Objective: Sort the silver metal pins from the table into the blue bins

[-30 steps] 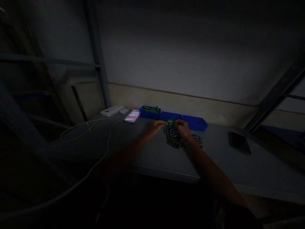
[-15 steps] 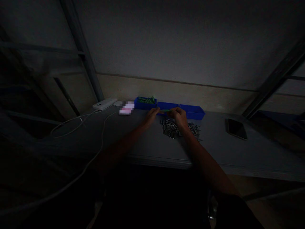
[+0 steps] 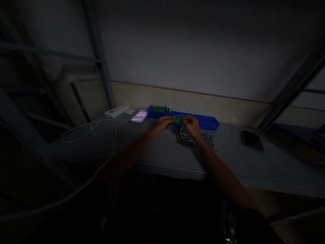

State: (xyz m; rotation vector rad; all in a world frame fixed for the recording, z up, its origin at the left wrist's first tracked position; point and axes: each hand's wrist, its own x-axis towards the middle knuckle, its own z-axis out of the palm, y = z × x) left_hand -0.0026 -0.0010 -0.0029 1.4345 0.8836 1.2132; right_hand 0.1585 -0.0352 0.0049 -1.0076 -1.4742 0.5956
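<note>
Between my two hands is a small green packet (image 3: 177, 119), in front of the middle blue bin (image 3: 186, 114). My left hand (image 3: 163, 124) pinches its left side. My right hand (image 3: 191, 125) has its fingers closed at the right side of the packet. Just below the hands lies a pile of small metal parts (image 3: 185, 138), with a second pile of thinner metal pieces (image 3: 208, 139) to its right, partly behind my right wrist. The left blue bin (image 3: 157, 114) holds several green packets (image 3: 159, 108).
A right blue bin (image 3: 207, 122) stands by the wall. On the grey table (image 3: 154, 152) lie a dark phone (image 3: 252, 140) at the right, a lit, blurred-out device (image 3: 139, 116), and a white power bank (image 3: 117, 111) with white cables at the left.
The green packet has turned, so that its broad face now shows instead of a thin edge. The view has shifted slightly, and both hands stay near the middle bin.
</note>
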